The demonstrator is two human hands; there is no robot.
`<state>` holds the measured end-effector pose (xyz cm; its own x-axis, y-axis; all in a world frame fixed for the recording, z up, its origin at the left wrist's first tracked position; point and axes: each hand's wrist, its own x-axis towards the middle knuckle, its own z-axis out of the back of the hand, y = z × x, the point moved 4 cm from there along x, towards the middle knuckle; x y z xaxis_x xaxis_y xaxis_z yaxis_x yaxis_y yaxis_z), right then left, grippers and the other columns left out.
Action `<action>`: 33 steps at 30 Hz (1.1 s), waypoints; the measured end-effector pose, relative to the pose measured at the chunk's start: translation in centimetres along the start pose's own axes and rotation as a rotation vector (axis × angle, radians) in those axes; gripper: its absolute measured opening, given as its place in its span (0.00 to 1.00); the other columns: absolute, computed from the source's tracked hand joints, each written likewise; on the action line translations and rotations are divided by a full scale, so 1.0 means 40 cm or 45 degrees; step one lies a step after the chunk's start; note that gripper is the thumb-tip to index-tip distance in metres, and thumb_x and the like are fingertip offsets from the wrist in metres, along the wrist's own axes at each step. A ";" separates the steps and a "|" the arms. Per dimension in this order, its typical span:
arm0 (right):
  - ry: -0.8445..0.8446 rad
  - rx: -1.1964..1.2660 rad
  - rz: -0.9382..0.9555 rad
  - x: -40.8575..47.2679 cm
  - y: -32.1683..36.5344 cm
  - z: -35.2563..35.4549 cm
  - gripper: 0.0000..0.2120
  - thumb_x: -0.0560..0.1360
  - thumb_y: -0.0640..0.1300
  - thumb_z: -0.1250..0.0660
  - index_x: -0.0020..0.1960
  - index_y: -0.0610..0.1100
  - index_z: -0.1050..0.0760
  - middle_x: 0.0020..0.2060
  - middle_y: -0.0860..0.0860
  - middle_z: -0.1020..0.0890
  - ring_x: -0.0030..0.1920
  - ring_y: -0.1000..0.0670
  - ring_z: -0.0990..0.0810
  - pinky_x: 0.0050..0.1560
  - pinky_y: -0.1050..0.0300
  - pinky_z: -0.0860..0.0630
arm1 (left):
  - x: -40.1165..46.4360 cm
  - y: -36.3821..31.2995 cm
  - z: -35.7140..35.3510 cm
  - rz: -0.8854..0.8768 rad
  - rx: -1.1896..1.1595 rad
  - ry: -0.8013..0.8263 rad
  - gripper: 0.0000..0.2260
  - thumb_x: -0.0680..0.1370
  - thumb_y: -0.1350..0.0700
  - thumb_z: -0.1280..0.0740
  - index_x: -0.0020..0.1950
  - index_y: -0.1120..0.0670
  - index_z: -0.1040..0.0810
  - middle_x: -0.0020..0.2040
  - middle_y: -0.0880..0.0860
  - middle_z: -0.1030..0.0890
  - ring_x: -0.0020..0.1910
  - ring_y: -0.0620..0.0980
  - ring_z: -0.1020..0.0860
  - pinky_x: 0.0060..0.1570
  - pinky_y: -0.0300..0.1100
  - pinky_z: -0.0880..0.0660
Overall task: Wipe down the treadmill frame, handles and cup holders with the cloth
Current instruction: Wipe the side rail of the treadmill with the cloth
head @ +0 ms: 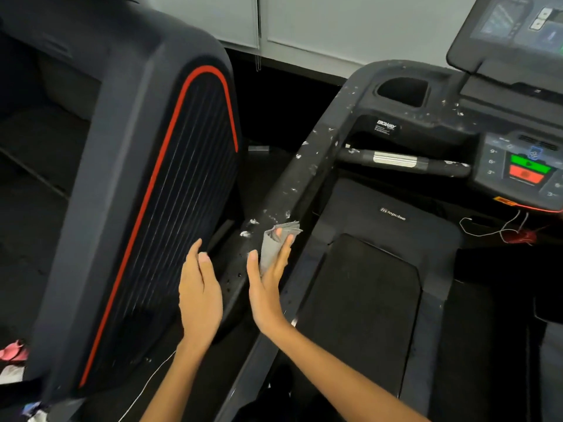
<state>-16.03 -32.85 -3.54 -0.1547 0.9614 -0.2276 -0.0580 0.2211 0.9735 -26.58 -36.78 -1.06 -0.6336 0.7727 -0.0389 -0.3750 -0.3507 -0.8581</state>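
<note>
A folded grey cloth (274, 243) lies against the treadmill's left frame rail (307, 166), which is black and speckled with white debris. My right hand (268, 284) holds the cloth between thumb and straight fingers, pressing it on the rail's lower part. My left hand (199, 292) hovers just left of the rail with straight fingers, holding nothing. Higher up are a cup holder (402, 89) and a short handle (396, 161) with a silver sensor band, both dusted with white flecks.
A neighbouring machine's dark shroud with a red stripe (146, 184) stands close on the left. The treadmill belt (365, 300) runs below right. The console buttons (527, 169) and screen (518, 22) sit at the upper right, with a red safety cord (515, 236) hanging below.
</note>
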 end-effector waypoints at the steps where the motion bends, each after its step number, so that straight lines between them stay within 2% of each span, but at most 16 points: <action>1: -0.025 -0.079 0.054 0.000 0.003 -0.006 0.31 0.76 0.70 0.49 0.69 0.74 0.67 0.70 0.70 0.72 0.74 0.57 0.71 0.76 0.38 0.60 | -0.002 0.000 0.005 -0.015 -0.062 -0.041 0.19 0.83 0.46 0.51 0.73 0.47 0.37 0.68 0.50 0.28 0.63 0.59 0.27 0.65 0.57 0.32; 3: -0.047 -0.225 0.160 0.001 0.001 -0.009 0.31 0.74 0.73 0.54 0.73 0.70 0.61 0.70 0.68 0.73 0.72 0.57 0.75 0.75 0.37 0.64 | -0.006 -0.002 0.012 -0.036 -0.144 -0.101 0.18 0.83 0.47 0.50 0.72 0.47 0.36 0.65 0.49 0.26 0.58 0.60 0.25 0.62 0.55 0.29; 6: -0.009 -0.425 0.319 0.002 0.002 -0.012 0.28 0.78 0.68 0.56 0.76 0.63 0.51 0.74 0.63 0.68 0.73 0.53 0.75 0.73 0.39 0.66 | -0.011 -0.011 0.018 -0.062 -0.270 -0.146 0.18 0.84 0.49 0.51 0.70 0.50 0.32 0.63 0.48 0.25 0.60 0.44 0.26 0.64 0.41 0.32; 7: 0.007 -0.505 0.367 0.002 0.003 -0.014 0.27 0.79 0.65 0.56 0.77 0.60 0.47 0.76 0.62 0.64 0.73 0.51 0.74 0.74 0.40 0.66 | -0.011 -0.012 0.017 -0.064 -0.305 -0.140 0.19 0.83 0.48 0.51 0.70 0.51 0.31 0.63 0.48 0.25 0.62 0.41 0.27 0.65 0.40 0.33; 9: 0.033 -0.626 0.435 0.002 0.001 -0.017 0.25 0.82 0.59 0.53 0.77 0.54 0.42 0.77 0.62 0.56 0.74 0.49 0.73 0.74 0.41 0.64 | -0.007 -0.009 0.014 -0.038 -0.363 -0.123 0.21 0.82 0.46 0.52 0.70 0.51 0.31 0.64 0.47 0.25 0.64 0.40 0.29 0.66 0.41 0.34; 12: 0.077 -0.720 0.517 -0.001 -0.002 -0.012 0.23 0.83 0.52 0.50 0.76 0.50 0.40 0.78 0.59 0.48 0.76 0.47 0.69 0.75 0.40 0.63 | -0.001 -0.003 0.009 0.014 -0.409 -0.119 0.22 0.81 0.44 0.53 0.71 0.50 0.32 0.66 0.46 0.27 0.66 0.38 0.31 0.67 0.41 0.35; 15: 0.242 -0.814 0.694 -0.032 0.007 -0.017 0.20 0.83 0.47 0.48 0.74 0.46 0.36 0.76 0.54 0.39 0.78 0.50 0.59 0.75 0.42 0.68 | 0.002 -0.002 0.008 0.049 -0.455 -0.093 0.21 0.82 0.46 0.53 0.71 0.50 0.32 0.68 0.47 0.28 0.66 0.38 0.31 0.67 0.40 0.36; 17: 0.412 -0.884 0.812 -0.071 0.005 -0.031 0.20 0.83 0.46 0.48 0.73 0.45 0.34 0.74 0.51 0.34 0.78 0.52 0.53 0.74 0.45 0.69 | 0.002 -0.003 0.008 0.050 -0.465 -0.063 0.25 0.80 0.41 0.53 0.71 0.50 0.32 0.68 0.47 0.28 0.66 0.38 0.32 0.66 0.39 0.37; 19: 0.560 -0.903 0.892 -0.103 -0.007 -0.040 0.21 0.82 0.46 0.48 0.73 0.43 0.34 0.73 0.50 0.33 0.78 0.53 0.50 0.75 0.48 0.66 | 0.000 -0.002 0.010 0.057 -0.471 -0.054 0.30 0.76 0.36 0.54 0.71 0.49 0.32 0.68 0.46 0.28 0.67 0.38 0.32 0.67 0.39 0.37; 21: 0.614 -0.951 0.968 -0.106 -0.012 -0.031 0.21 0.82 0.47 0.49 0.72 0.44 0.32 0.72 0.50 0.31 0.77 0.53 0.47 0.76 0.49 0.62 | -0.001 0.000 0.013 0.079 -0.475 -0.057 0.31 0.75 0.34 0.54 0.71 0.49 0.32 0.67 0.46 0.28 0.67 0.39 0.31 0.68 0.40 0.37; 24: 0.607 -1.075 1.081 -0.061 0.001 -0.008 0.20 0.82 0.49 0.48 0.72 0.48 0.32 0.71 0.53 0.29 0.76 0.54 0.44 0.76 0.48 0.59 | -0.002 -0.002 0.017 0.077 -0.462 -0.035 0.28 0.78 0.37 0.54 0.71 0.49 0.33 0.68 0.47 0.28 0.67 0.39 0.32 0.67 0.40 0.37; 27: 0.550 -1.125 1.059 -0.017 0.017 0.005 0.22 0.81 0.52 0.46 0.75 0.51 0.36 0.72 0.56 0.31 0.76 0.55 0.44 0.75 0.41 0.58 | 0.001 -0.002 0.015 0.101 -0.456 0.007 0.20 0.83 0.46 0.54 0.71 0.48 0.33 0.68 0.46 0.29 0.66 0.39 0.32 0.62 0.35 0.36; 30: 0.480 -1.048 1.071 -0.008 0.043 0.010 0.23 0.82 0.54 0.48 0.75 0.49 0.37 0.73 0.55 0.32 0.75 0.54 0.40 0.75 0.43 0.53 | 0.003 -0.001 0.016 0.110 -0.454 0.032 0.20 0.83 0.47 0.55 0.71 0.47 0.33 0.67 0.46 0.29 0.67 0.41 0.32 0.66 0.41 0.36; 32: 0.374 -1.037 1.104 0.010 0.064 0.017 0.24 0.80 0.55 0.45 0.73 0.47 0.34 0.74 0.51 0.34 0.74 0.51 0.38 0.74 0.45 0.49 | 0.005 0.004 0.019 0.121 -0.445 0.039 0.19 0.83 0.47 0.55 0.71 0.46 0.34 0.67 0.46 0.29 0.67 0.41 0.33 0.68 0.45 0.37; 33: 0.287 -1.095 1.112 0.027 0.070 0.021 0.25 0.79 0.57 0.43 0.72 0.47 0.31 0.74 0.49 0.34 0.75 0.47 0.39 0.74 0.42 0.49 | 0.007 0.006 0.020 0.134 -0.441 0.046 0.19 0.83 0.47 0.55 0.71 0.45 0.34 0.68 0.46 0.30 0.68 0.42 0.33 0.68 0.46 0.38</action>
<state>-15.54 -31.07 -1.04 -0.6272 0.6643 0.4067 -0.4637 -0.7380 0.4903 -27.39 -37.06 -0.87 -0.6300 0.7622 -0.1491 -0.0533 -0.2339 -0.9708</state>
